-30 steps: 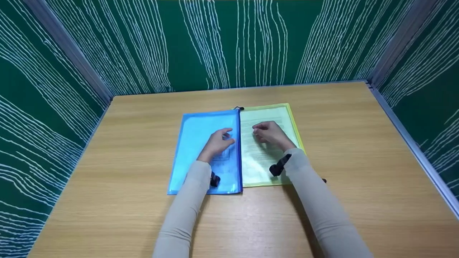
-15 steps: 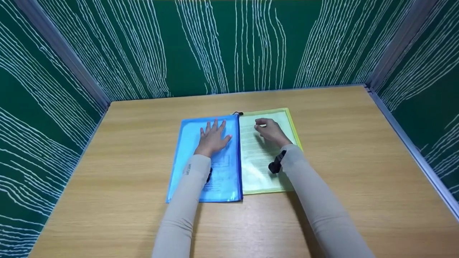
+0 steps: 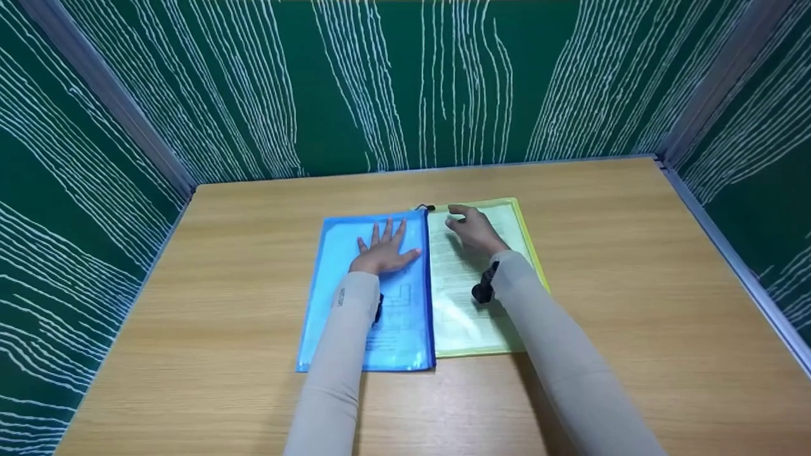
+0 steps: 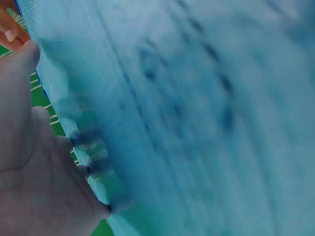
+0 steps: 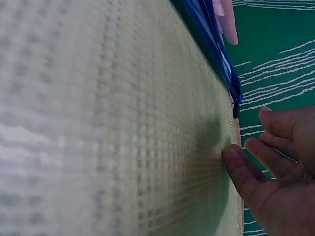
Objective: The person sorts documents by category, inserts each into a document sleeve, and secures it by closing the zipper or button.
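A blue zip document pouch (image 3: 336, 297), with printed paper showing through, lies on the table and overlaps the left side of a yellow-green mesh pouch (image 3: 456, 316). My left hand (image 3: 383, 254) rests on the upper part of the blue pouch, fingers spread and straight; in the left wrist view its fingertips meet the blue surface (image 4: 197, 147). Over the yellow-green pouch is my right hand (image 3: 475, 229), fingers loosely bent and thumb apart, nothing between them. In the right wrist view one finger (image 5: 234, 160) is right at the mesh, below the dark zip pull (image 5: 236, 110).
The wooden table (image 3: 234, 285) extends around both pouches. Green panels with white wavy lines (image 3: 348, 82) stand behind and at both sides, joined by grey metal posts (image 3: 703, 82). A black wrist camera (image 3: 483, 288) hangs under the right sleeve.
My left hand has gone from bent fingers above the blue pouch to spread fingers laid on it. The right hand stays over the yellow-green pouch, its fingers a little more parted.
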`<state>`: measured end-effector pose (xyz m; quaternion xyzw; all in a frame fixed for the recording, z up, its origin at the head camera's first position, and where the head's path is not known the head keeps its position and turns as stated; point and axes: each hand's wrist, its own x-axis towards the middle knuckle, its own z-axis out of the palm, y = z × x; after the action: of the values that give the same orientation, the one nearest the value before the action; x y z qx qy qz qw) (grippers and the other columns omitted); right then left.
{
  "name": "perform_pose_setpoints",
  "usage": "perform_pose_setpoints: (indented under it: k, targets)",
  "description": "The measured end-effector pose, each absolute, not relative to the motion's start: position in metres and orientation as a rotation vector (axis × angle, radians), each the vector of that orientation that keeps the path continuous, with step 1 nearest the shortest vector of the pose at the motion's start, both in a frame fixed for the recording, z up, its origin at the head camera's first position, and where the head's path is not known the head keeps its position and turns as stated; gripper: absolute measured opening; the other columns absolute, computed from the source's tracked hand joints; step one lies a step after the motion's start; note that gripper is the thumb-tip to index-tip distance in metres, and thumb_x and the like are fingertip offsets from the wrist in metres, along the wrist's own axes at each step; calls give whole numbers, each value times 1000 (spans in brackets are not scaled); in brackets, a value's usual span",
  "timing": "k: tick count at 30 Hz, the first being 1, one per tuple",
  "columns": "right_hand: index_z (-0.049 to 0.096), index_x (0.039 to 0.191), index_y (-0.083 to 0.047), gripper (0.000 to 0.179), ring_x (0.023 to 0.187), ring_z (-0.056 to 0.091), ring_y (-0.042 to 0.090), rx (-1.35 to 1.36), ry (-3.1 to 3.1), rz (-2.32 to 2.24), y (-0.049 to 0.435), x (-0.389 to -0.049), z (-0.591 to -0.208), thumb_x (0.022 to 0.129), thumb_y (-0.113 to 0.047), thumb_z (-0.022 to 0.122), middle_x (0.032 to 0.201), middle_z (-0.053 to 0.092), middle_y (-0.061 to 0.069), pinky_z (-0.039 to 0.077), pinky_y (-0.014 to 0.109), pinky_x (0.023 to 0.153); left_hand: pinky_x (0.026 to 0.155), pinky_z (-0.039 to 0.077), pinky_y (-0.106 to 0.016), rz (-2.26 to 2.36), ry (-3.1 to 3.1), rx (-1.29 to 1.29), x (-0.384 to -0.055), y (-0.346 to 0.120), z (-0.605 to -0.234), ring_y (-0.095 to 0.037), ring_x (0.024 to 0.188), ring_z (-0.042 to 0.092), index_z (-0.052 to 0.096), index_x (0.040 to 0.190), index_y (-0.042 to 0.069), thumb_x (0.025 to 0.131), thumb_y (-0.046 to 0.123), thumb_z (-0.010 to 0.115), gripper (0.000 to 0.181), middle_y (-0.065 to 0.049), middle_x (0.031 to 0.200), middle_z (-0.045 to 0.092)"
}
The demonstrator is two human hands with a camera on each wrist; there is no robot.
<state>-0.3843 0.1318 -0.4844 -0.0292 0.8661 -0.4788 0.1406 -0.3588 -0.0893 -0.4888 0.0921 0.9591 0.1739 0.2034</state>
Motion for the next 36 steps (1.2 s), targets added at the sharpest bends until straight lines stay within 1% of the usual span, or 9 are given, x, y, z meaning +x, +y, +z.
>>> perform_pose_setpoints:
  k: [3, 9, 16, 22, 24, 26, 30, 33, 36]
  targets:
    - [35, 150, -13, 50, 135, 43, 27, -49, 2503, -1366, 131, -389, -485, 102, -25, 47, 153, 38, 8, 38, 45, 110, 112, -15, -63, 499, 2635, 270, -357, -89, -491, -31, 146, -22, -5, 155, 32, 90, 71, 34, 85, -2, 162, -17]
    - [37, 148, -12, 49, 137, 41, 28, -102, 2505, -1350, 130, -395, -489, 102, -22, 47, 153, 37, 9, 36, 46, 111, 110, -19, -63, 521, 2585, 282, -352, -87, -496, -30, 144, -27, -6, 154, 33, 89, 72, 36, 87, 0, 160, -22]
    - [36, 149, -15, 49, 144, 29, 28, -166, 2571, -1263, 125, -403, -495, 102, -20, 46, 155, 34, 8, 27, 47, 116, 109, -19, -64, 508, 2577, 298, -351, -82, -495, -31, 144, -27, -6, 154, 32, 89, 72, 36, 87, 0, 160, -22]
    - [35, 150, -15, 49, 147, 19, 31, -261, 2633, -1195, 118, -409, -493, 102, -19, 45, 156, 33, 8, 17, 52, 118, 109, -20, -64, 505, 2580, 300, -356, -83, -493, -30, 144, -28, -6, 154, 33, 89, 72, 37, 87, 0, 160, -22]
    - [37, 149, -13, 47, 146, 21, 32, -309, 2647, -1176, 115, -411, -494, 102, -16, 44, 154, 36, 10, 10, 53, 119, 109, -19, -64, 497, 2581, 302, -358, -84, -493, -30, 144, -27, -6, 154, 32, 89, 72, 36, 87, 0, 160, -22]
    - [43, 146, -11, 44, 143, 29, 32, -365, 2674, -1146, 112, -413, -494, 101, -12, 45, 149, 43, 11, 7, 53, 120, 110, -19, -64, 492, 2585, 306, -359, -86, -494, -30, 144, -27, -6, 154, 32, 89, 72, 36, 87, 0, 160, -22]
    - [58, 133, -6, 36, 126, 50, 29, -390, 2730, -1118, 106, -417, -494, 97, -5, 51, 132, 59, 13, 25, 48, 116, 110, -18, -64, 496, 2598, 309, -361, -90, -494, -30, 145, -26, -5, 154, 32, 89, 72, 36, 88, 0, 161, -21]
    - [65, 124, -5, 32, 114, 56, 27, -333, 2736, -1138, 102, -417, -493, 95, -2, 53, 122, 65, 13, 43, 45, 104, 110, -19, -64, 511, 2603, 297, -363, -93, -494, -30, 145, -26, -5, 154, 32, 89, 72, 37, 88, -1, 161, -20]
    - [69, 119, -5, 29, 107, 59, 26, -279, 2729, -1147, 99, -417, -492, 94, -1, 54, 118, 67, 12, 48, 43, 99, 110, -19, -64, 510, 2606, 277, -364, -95, -495, -30, 145, -27, -4, 155, 32, 89, 71, 38, 87, 0, 161, -21]
